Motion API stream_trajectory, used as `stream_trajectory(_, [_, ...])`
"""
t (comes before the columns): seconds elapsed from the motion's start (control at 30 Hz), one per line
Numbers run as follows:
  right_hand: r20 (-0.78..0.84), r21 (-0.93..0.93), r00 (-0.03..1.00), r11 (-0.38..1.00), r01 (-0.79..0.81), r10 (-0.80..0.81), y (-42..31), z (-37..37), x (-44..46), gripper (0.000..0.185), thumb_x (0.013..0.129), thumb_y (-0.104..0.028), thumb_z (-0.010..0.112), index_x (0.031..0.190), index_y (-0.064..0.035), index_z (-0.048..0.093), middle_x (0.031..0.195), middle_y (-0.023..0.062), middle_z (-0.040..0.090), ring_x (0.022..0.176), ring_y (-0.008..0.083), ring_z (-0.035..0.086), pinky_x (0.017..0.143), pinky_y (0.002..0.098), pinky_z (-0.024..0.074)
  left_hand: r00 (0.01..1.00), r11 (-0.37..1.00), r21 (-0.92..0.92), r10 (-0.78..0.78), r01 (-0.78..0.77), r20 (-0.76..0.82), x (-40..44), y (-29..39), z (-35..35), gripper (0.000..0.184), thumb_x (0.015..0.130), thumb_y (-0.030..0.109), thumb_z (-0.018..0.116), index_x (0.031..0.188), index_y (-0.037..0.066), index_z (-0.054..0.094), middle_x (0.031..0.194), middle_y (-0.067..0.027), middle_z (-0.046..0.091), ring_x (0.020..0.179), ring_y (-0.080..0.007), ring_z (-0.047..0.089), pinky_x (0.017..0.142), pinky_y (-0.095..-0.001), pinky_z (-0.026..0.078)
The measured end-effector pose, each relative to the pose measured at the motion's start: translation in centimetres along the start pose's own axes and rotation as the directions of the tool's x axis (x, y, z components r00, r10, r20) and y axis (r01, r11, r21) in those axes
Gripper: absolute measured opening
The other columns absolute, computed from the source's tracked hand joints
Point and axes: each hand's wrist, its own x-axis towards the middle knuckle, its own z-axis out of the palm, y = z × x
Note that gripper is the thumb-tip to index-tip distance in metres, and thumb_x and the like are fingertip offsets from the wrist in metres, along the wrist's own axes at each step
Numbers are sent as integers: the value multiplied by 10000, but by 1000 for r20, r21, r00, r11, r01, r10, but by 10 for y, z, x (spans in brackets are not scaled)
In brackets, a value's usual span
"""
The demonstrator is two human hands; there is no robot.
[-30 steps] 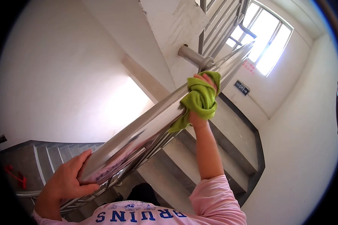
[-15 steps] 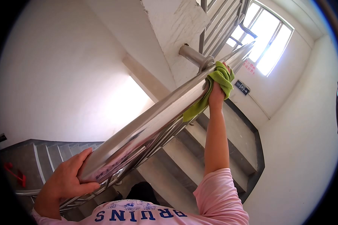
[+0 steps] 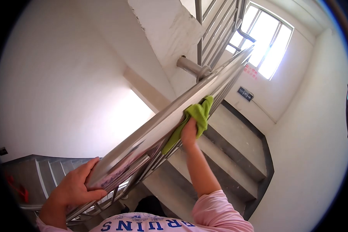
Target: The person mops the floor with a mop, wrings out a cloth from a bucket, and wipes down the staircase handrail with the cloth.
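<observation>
A shiny metal handrail point(image 3: 143, 129) slants up from lower left to upper right. Around its near end my left hand point(image 3: 75, 185) is closed, thumb on the near side and fingers over the far side. Farther up, my right hand point(image 3: 189, 131) presses a green cloth point(image 3: 199, 114) against the side of the rail. The cloth is bunched over the fingers, which it mostly hides, and one end trails down along the rail.
Concrete steps point(image 3: 224, 147) climb on the right beside a white wall point(image 3: 313, 147). More stairs point(image 3: 52, 170) descend at lower left, near a red object point(image 3: 23, 193). Metal bars point(image 3: 220, 31), a window point(image 3: 265, 38) and an exit sign point(image 3: 245, 93) are above.
My right hand has slid down the handrail toward me with the green cloth. My left hand keeps its hold at the near end. The view has shifted slightly.
</observation>
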Motion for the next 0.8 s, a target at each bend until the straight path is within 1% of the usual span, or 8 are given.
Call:
stream_trajectory(0.1, [121,-51,976,983,-175,180,14,3,-46,426,976,-313,459,1287,-25,418,1161,63,492,1053,162,469,922,296,396,1000,1000,27,-8,8,8,1,2,-1,902,638,319,791,1364,2,359,1174,-218,561,1049,-303,593,899,-338,449])
stream_trajectory(0.2, [156,-242,975,951,194,-159,-23,33,-67,562,957,-273,476,1397,1,259,1414,129,309,1297,233,305,1072,356,252,1000,999,38,8,-9,7,3,0,0,919,627,329,791,1365,-6,357,1186,-218,557,1060,-304,586,905,-339,445])
stream_trajectory(0.3, [257,-250,929,910,331,-267,-62,41,-86,826,784,-215,630,1430,-24,153,1373,180,324,1279,283,311,1063,322,260,999,998,42,36,-36,-6,3,-5,1,925,618,326,791,1361,-15,358,1201,-219,548,1079,-304,574,917,-339,436])
stream_trajectory(0.4, [392,-233,919,971,57,41,-60,34,-100,866,767,-273,627,1439,-19,144,1450,261,175,1371,369,161,1099,338,195,999,999,42,33,-32,-23,2,-4,2,923,611,307,793,1354,-28,360,1206,-220,542,1094,-296,564,929,-339,427])
stream_trajectory(0.5, [502,-498,859,844,197,96,-27,17,-112,769,809,-280,594,1403,-5,191,1306,179,364,1264,296,302,1119,377,145,999,999,-4,36,-36,-32,0,-2,5,916,607,276,792,1349,-41,358,1199,-221,545,1098,-287,559,938,-343,420])
stream_trajectory(0.6, [516,-646,834,728,229,195,-19,1,-125,903,776,-399,615,1441,-13,143,1487,300,13,1385,437,57,1130,378,156,998,998,-26,61,-62,-27,-3,-9,9,936,593,248,796,1354,-49,340,1202,-213,544,1114,-267,544,954,-341,403])
stream_trajectory(0.7, [476,-398,872,912,98,114,-17,-7,-126,913,777,-404,617,1446,-9,138,1501,258,70,1390,414,87,1131,375,153,994,994,-1,105,-105,-12,-3,4,12,938,657,375,768,1370,-40,320,1190,-181,551,1089,-232,543,948,-343,404])
stream_trajectory(0.8, [459,-381,888,901,206,-8,-18,-13,-119,895,782,-397,613,1444,-3,157,1503,242,97,1391,405,102,1129,394,154,1000,999,40,3,-3,16,-10,9,13,800,722,172,726,1396,29,321,1299,-192,475,1178,-270,480,980,-352,387])
